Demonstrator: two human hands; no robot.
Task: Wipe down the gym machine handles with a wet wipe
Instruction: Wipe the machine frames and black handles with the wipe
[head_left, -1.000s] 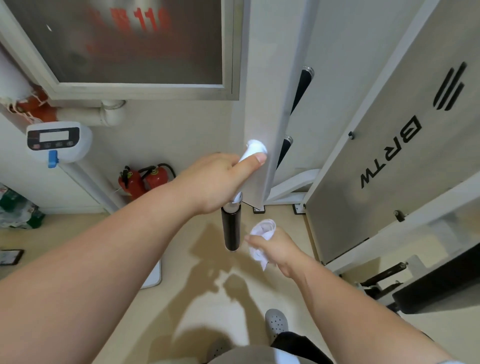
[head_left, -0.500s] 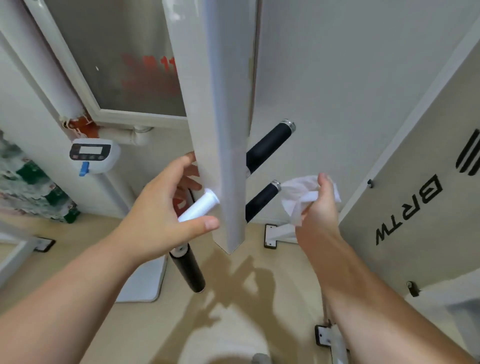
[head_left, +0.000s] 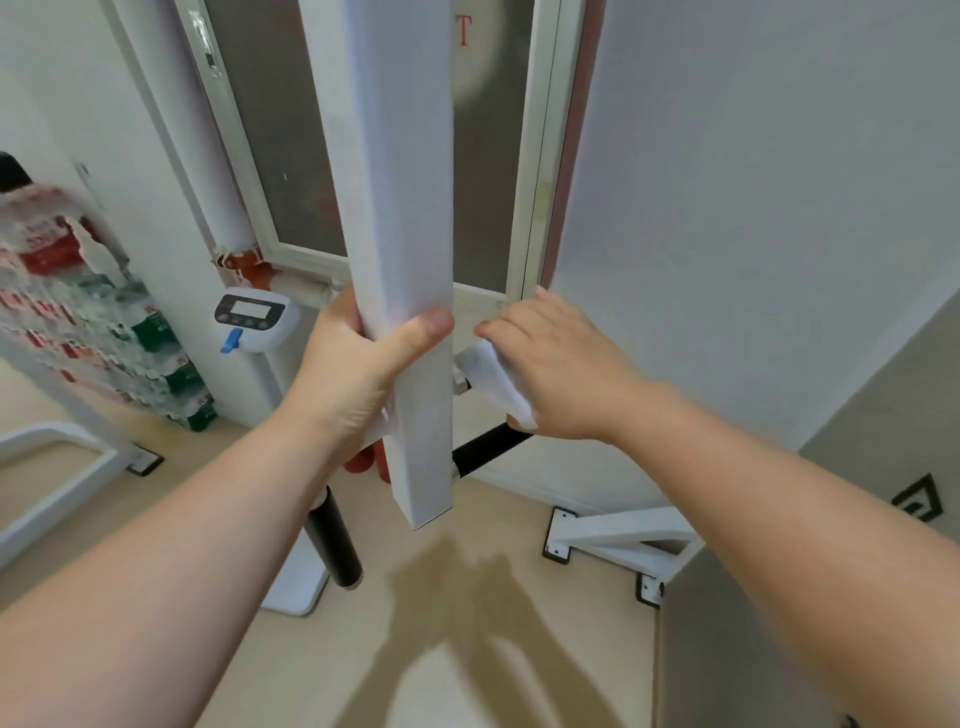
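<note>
**Wipe on the upper handle, others bare**

Wipe (head_left: 493, 384), white and bunched, lies wrapped over the upper right handle (head_left: 462, 385), close against the white post (head_left: 400, 208) of the machine. The right grip (head_left: 556, 374) is closed over it, fingers curled round wipe and bar together, so almost none of that handle shows. Just below, the lower right handle (head_left: 488, 448) juts out black and uncovered. A third black handle (head_left: 335, 543) hangs down on the far side of the post. The left grip (head_left: 353, 374) clasps the post itself, thumb across its front face, seemingly to steady it. By my reckoning the job is under way on one bar. Whether the two bare handles have had their turn, nothing here tells. Beyond stand a scale display (head_left: 249, 314) and stacked bottled water (head_left: 104, 322).
</note>
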